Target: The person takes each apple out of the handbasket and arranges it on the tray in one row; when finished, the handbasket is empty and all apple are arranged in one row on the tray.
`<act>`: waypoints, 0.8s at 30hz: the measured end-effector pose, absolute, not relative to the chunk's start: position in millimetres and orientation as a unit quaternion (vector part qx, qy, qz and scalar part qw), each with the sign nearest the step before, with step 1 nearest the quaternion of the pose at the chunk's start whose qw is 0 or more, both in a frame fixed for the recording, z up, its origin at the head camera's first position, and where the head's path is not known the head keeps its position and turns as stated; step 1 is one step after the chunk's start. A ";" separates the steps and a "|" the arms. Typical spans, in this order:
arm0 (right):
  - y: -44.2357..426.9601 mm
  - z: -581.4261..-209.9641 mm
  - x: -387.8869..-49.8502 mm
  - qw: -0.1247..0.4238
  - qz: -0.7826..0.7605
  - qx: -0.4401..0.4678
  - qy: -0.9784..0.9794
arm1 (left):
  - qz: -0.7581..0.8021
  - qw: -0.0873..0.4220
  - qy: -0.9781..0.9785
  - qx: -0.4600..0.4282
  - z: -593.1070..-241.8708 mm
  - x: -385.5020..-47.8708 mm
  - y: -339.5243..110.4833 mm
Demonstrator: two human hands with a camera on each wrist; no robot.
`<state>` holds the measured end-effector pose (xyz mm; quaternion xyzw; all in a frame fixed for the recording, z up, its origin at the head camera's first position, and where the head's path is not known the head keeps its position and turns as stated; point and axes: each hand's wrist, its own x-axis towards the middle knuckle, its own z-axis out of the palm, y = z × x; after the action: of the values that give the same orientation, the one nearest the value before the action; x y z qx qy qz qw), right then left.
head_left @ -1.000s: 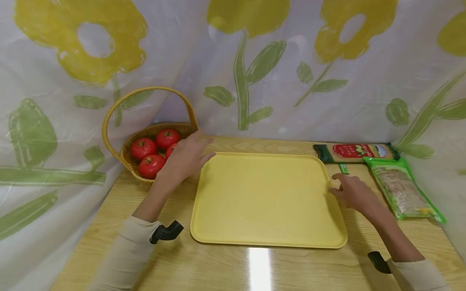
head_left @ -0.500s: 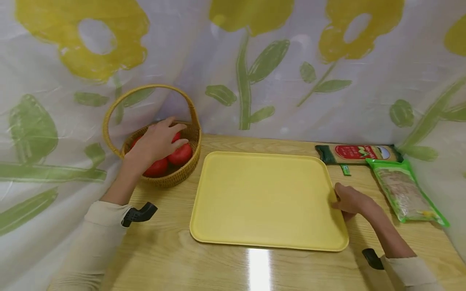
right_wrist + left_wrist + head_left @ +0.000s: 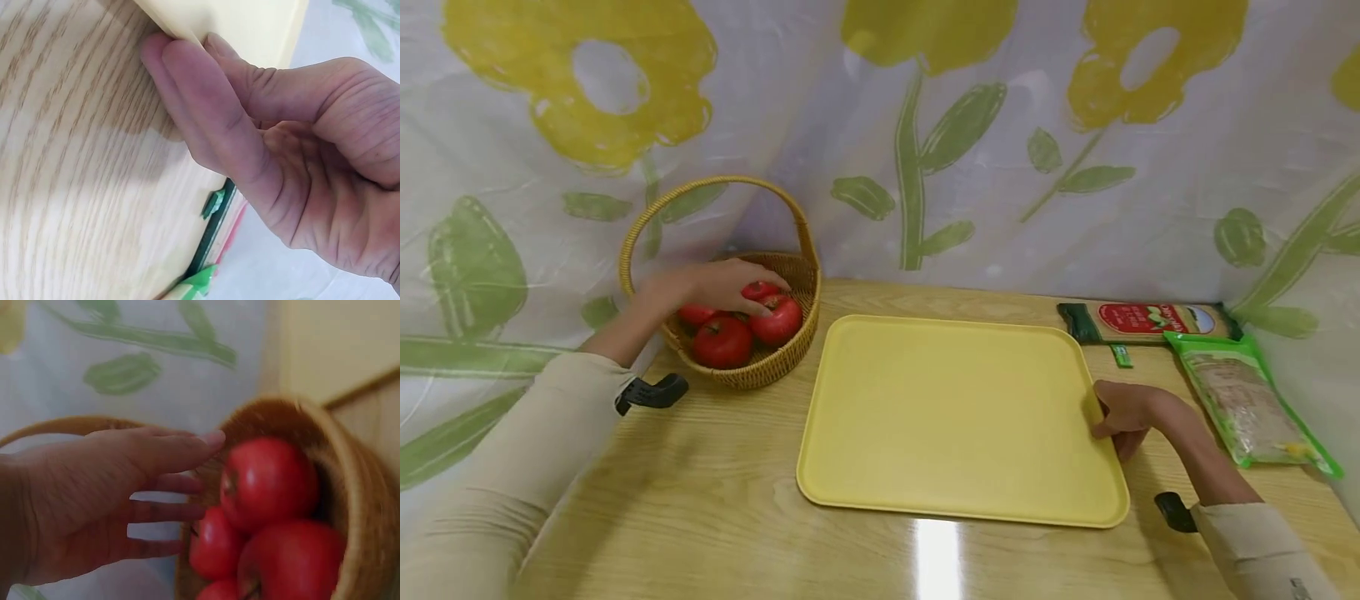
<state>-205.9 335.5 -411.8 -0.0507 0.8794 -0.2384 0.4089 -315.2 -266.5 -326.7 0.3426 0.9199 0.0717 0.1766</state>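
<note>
Several red apples (image 3: 722, 343) lie in a wicker basket (image 3: 756, 372) at the left back of the table. My left hand (image 3: 726, 285) is inside the basket over the apples, its fingers extended beside the nearest apple (image 3: 269, 481) in the left wrist view. That view shows the fingers uncurled, and whether they touch the fruit I cannot tell. At the right side of a yellow rectangular tray (image 3: 955, 417), my right hand (image 3: 1131, 414) pinches the rim. The right wrist view shows the right thumb (image 3: 219, 47) on the tray's upper side and the fingers underneath.
The basket's tall handle (image 3: 715, 181) arches above the left hand. Behind the right hand lie a long red-labelled packet (image 3: 1150, 322), a small green packet (image 3: 1122, 356) and a green-edged clear bag (image 3: 1247, 400). A flowered curtain (image 3: 865, 242) borders the wooden table (image 3: 737, 517).
My left hand has moved left from the basket's right side to over the apples. My right hand has gone from beside the tray to gripping its right rim.
</note>
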 end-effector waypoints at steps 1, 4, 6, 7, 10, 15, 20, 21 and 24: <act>335.3 -411.6 -205.9 0.410 -0.238 -0.051 0.879 | 0.068 0.183 0.916 0.350 -326.7 -316.7 -267.4; 335.3 -411.7 -206.1 0.411 -0.236 -0.059 0.879 | 0.045 0.199 0.908 0.366 -327.0 -319.6 -268.0; 335.3 -412.0 -206.1 0.409 -0.235 -0.064 0.879 | 0.028 0.205 0.904 0.373 -327.3 -320.5 -266.7; 335.4 -412.3 -206.1 0.410 -0.236 -0.065 0.879 | 0.019 0.208 0.903 0.375 -327.7 -321.0 -265.9; 335.4 -412.1 -206.5 0.413 -0.239 -0.065 0.876 | 0.000 0.208 0.899 0.386 -328.0 -321.9 -262.7; 334.0 -410.1 -208.9 0.411 -0.244 -0.056 0.877 | -0.011 0.201 0.895 0.399 -327.4 -319.9 -258.0; 334.3 -411.4 -207.8 0.411 -0.241 -0.054 0.878 | -0.017 0.210 0.891 0.402 -334.7 -320.1 -255.0; 334.5 -411.9 -207.2 0.412 -0.242 -0.053 0.877 | -0.019 0.212 0.891 0.400 -337.0 -320.6 -254.7; 334.7 -413.9 -206.0 0.409 -0.239 -0.050 0.879 | -0.024 0.219 0.892 0.395 -343.8 -322.3 -255.3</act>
<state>-206.0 334.7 -413.9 -0.0497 0.8793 -0.2387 0.4090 -322.3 -255.3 -343.8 0.3955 0.8916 -0.0242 0.2191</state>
